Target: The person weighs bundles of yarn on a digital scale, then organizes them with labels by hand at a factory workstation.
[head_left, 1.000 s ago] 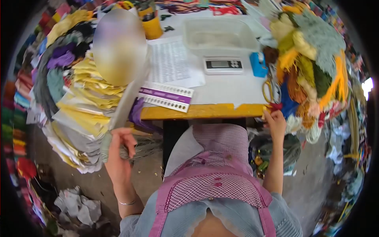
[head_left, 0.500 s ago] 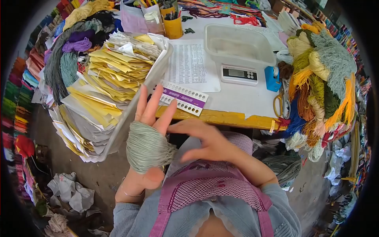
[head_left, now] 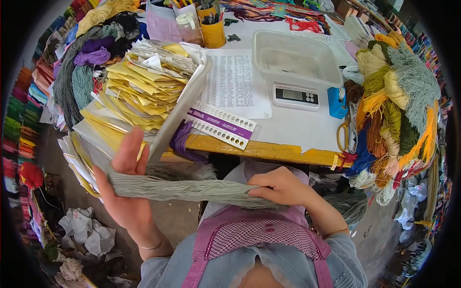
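Note:
A skein of grey-green thread (head_left: pixel 187 189) is stretched out sideways above my lap, between both hands. Its left end loops around my left hand (head_left: pixel 126 192), whose fingers are spread and point upward, slightly blurred. At the other end my right hand (head_left: pixel 278 186) is closed round the strands, thumb on the near side. Some looser strands show behind the skein near my left hand. Beyond it, a purple-striped card with rows of holes (head_left: pixel 222 126) lies at the table edge, and purple thread (head_left: pixel 182 141) hangs beside it.
A bin (head_left: pixel 207 67) full of yellow and white envelopes (head_left: pixel 139 91) stands at left. On the table are a printed sheet (head_left: pixel 229 79), an empty plastic tub (head_left: pixel 295 57), a scale (head_left: pixel 296 97), a blue tape dispenser (head_left: pixel 338 102), scissors (head_left: pixel 343 136) and coloured yarn (head_left: pixel 384 96) at right.
The thread was wound round my left hand and now stretches between both hands. My left hand has moved left and down; my right hand has moved right and closed on the strands.

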Motion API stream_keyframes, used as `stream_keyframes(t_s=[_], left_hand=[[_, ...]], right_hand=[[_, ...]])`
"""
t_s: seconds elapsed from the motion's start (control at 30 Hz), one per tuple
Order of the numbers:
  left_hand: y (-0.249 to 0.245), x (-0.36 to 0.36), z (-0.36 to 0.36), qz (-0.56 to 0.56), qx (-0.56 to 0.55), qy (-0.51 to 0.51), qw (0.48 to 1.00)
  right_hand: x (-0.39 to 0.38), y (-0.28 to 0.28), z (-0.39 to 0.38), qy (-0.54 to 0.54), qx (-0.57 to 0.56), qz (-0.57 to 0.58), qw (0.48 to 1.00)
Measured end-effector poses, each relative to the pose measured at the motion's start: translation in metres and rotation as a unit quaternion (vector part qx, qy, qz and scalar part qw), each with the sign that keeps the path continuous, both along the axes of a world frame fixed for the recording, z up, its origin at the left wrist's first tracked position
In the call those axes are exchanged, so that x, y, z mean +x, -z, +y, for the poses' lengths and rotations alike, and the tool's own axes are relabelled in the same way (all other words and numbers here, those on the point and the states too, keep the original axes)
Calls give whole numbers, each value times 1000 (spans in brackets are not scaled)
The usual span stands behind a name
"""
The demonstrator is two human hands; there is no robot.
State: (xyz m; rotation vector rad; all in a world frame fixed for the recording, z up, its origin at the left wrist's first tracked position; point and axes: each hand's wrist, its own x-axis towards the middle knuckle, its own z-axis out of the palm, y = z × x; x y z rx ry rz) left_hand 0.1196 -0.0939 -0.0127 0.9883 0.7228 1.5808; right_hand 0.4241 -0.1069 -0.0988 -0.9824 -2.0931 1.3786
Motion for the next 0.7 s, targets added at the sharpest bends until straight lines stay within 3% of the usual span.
stream_keyframes(t_s=[0.03, 0.07, 0.1, 0.13, 0.17, 0.2, 0.23, 0.3, 0.37, 0.43, 0.47, 0.53, 0.63, 0.7], left_hand=[[0, 8, -1, 79, 22, -39, 996], [-1, 12, -1, 79, 20, -41, 996], [-2, 15, -2, 172, 35, -73, 982], [-3, 16, -2, 265, 49, -104, 957], [-4, 14, -1, 266, 48, -105, 957], [-5, 11, -1, 153, -8, -57, 987], [-6, 8, 0, 37, -64, -8, 997], [0, 6, 6, 91, -74, -17, 993], [5, 10, 7, 178, -66, -11, 982], [7, 23, 8, 345, 18, 10, 939], [14, 28, 11, 383, 59, 36, 921], [14, 59, 9, 472, 62, 69, 877], [23, 79, 19, 613, 188, 118, 758], [31, 87, 24, 608, 202, 112, 759]], right_hand=[[-2, 8, -1, 24, 52, 6, 998], [-3, 12, -1, 49, 104, 12, 993], [-3, 12, 1, 46, 103, 13, 993], [-3, 12, 4, 82, 156, 71, 982], [-3, 13, 6, 117, 208, 130, 962], [1, 12, 1, 148, 130, 153, 968], [9, 10, -4, 147, 130, 155, 968], [28, 5, -11, 182, -110, 195, 958], [35, -2, -10, 194, -136, 188, 953], [31, -11, 3, 147, 113, -2, 983], [26, -6, 9, 130, 149, 7, 980], [7, -7, 13, 124, 148, 31, 981], [-18, -1, 20, 90, 143, 73, 983], [-32, 4, 19, 93, 39, 117, 988]])
